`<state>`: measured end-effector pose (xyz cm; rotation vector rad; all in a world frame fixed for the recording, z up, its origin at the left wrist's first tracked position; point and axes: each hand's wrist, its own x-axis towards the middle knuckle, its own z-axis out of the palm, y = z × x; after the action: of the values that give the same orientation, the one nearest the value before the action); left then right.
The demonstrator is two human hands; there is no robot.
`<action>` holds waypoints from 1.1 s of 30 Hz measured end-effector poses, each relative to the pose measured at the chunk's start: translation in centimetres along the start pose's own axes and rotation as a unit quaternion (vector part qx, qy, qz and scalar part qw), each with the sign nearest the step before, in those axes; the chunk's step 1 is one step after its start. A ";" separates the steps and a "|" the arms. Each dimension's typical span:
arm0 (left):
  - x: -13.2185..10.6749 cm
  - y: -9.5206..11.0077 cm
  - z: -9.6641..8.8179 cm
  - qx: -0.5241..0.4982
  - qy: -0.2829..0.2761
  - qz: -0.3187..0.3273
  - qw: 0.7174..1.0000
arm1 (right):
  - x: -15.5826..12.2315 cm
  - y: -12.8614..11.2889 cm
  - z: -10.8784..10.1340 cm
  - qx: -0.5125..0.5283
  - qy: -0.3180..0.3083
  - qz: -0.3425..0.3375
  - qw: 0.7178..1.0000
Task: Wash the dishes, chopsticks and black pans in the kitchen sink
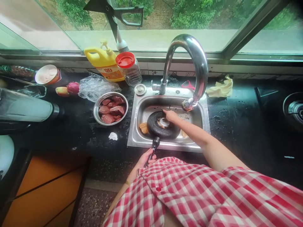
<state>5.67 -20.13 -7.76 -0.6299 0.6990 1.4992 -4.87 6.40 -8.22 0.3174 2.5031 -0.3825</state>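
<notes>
A black frying pan (174,131) lies bottom up and slightly tilted in the steel sink (133,138), with a pale, brown-edged patch at the middle of its base. My left hand (145,158) is closed around the pan's black handle (155,145), which sticks out over the sink's front edge. On the far side of the pan, my right hand (172,117) presses with its fingers curled together. A small dark tip shows at those fingers, but what they hold is unclear. A brown scouring sponge (143,128) sits left of the pan. Dark specks lie in the sink.
The curved faucet (203,63) arches over the sink. Left of it stand a metal bowl (95,113) of raw meat, a yellow detergent bottle (104,63) and a red-lidded jar (133,72). A yellow cloth (220,88) and a stove burner (295,108) are to the right.
</notes>
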 end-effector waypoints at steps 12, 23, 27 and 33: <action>0.1 -0.2 -0.2 0.009 -0.014 0.012 1.000 | -0.3 0.0 -0.4 -0.012 -0.016 -0.032 0.999; 0.2 -0.3 -0.5 0.001 -0.012 -0.002 1.000 | -0.6 -1.1 -0.3 -0.014 -0.020 -0.084 0.996; 0.1 -0.4 -0.6 -0.003 -0.028 -0.017 0.999 | 0.1 -0.2 -0.8 -0.031 -0.013 -0.043 0.999; 0.1 -0.3 -0.6 0.001 -0.016 0.002 1.000 | -0.7 -0.6 -0.5 -0.021 -0.022 -0.069 0.997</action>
<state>5.92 -20.51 -8.20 -0.6013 0.6778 1.5098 -4.72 5.94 -7.27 0.1191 2.4923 -0.3866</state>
